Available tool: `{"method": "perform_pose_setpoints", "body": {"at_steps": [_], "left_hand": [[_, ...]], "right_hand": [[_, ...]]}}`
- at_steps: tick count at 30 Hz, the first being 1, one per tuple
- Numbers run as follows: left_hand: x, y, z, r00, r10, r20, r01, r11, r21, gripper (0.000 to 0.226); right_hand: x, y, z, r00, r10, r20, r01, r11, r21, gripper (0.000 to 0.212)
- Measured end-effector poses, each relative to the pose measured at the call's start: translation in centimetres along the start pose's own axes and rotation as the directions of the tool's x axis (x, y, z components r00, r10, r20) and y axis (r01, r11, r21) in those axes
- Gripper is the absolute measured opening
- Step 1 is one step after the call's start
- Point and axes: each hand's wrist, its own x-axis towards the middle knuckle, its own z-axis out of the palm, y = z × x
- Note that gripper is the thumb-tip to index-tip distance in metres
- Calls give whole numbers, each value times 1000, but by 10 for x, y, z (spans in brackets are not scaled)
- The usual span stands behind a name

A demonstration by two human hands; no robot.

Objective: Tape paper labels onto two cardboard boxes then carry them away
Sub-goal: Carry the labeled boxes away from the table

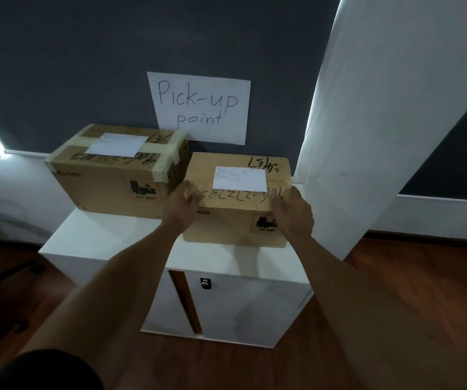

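Two cardboard boxes stand side by side on a white cabinet (108, 237). The left box (114, 178) is wrapped in pale tape and carries a white paper label (118, 144) on top. The right box (226, 226) also has a white label (240, 178) on its top, beside black handwriting. My left hand (181, 205) presses the right box's near left corner, fingers spread over the top edge. My right hand (294, 212) holds its near right corner. Both hands touch the box, which rests on the cabinet top.
A paper sign reading "Pick-up point" (200, 108) hangs on the dark wall behind the boxes. A white pillar (367, 136) rises right of the cabinet. The cabinet front has a door with a small lock (205, 283). Wooden floor (409, 319) surrounds it.
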Motion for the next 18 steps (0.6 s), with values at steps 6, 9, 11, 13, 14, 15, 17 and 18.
{"method": "perform_pose_setpoints", "body": {"at_steps": [6,9,11,13,14,15,17,18], "left_hand": [[27,-3,3,999,32,19,-32,999,-42,50],[39,-4,3,998,69,16,-68,997,-47,50],[47,-7,6,996,92,15,-92,995,-48,43],[51,-12,9,991,133,17,-131,989,-63,37],[54,-15,12,987,158,6,-157,985,-72,35],[54,-17,13,986,169,4,-169,984,-65,33],[57,-19,15,985,170,1,-170,984,-62,32],[59,-21,17,986,167,5,-166,984,-68,31]], "right_hand": [[22,0,25,998,-24,-63,25,1000,16,38],[34,-3,33,999,-7,-52,8,1000,27,36],[39,-5,36,998,-9,-54,11,999,31,36],[42,-4,38,997,-5,-75,8,1000,28,36],[43,-5,40,996,-9,-84,11,1000,19,36],[42,-5,41,996,-17,-89,17,1000,6,36],[42,-6,42,995,-22,-95,21,1000,-5,39],[41,-6,42,995,-15,-98,15,1000,-5,40]]}}
